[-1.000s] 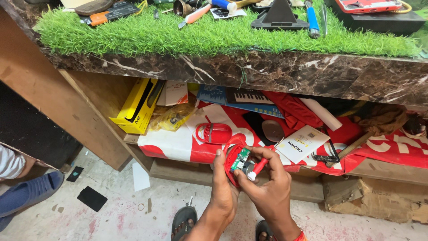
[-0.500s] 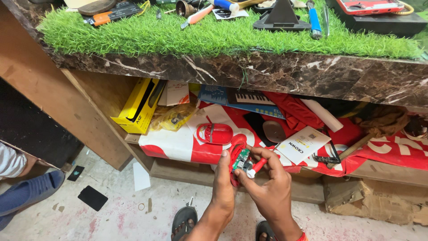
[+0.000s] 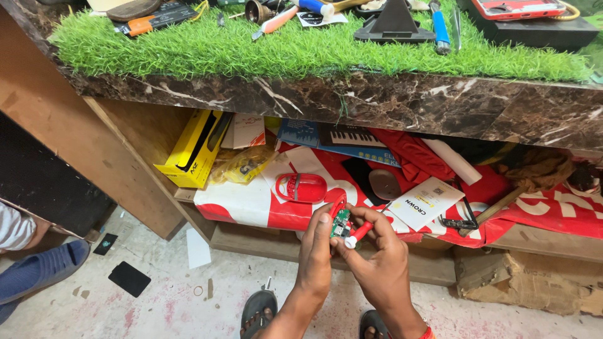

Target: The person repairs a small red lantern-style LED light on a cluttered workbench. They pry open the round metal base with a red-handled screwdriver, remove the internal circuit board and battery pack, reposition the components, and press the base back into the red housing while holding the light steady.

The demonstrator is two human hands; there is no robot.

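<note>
Left hand (image 3: 316,248) pinches a small green circuit board (image 3: 340,223) with a red casing part, held below the marble counter (image 3: 377,103) edge. Right hand (image 3: 377,254) grips a red-handled screwdriver (image 3: 358,233), tip against the board. A red oval shell (image 3: 303,187) lies on the shelf just beyond.

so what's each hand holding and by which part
Left hand pinches the small green circuit board by its edge; right hand grips the red-handled white-tipped tool by its handle.
</note>
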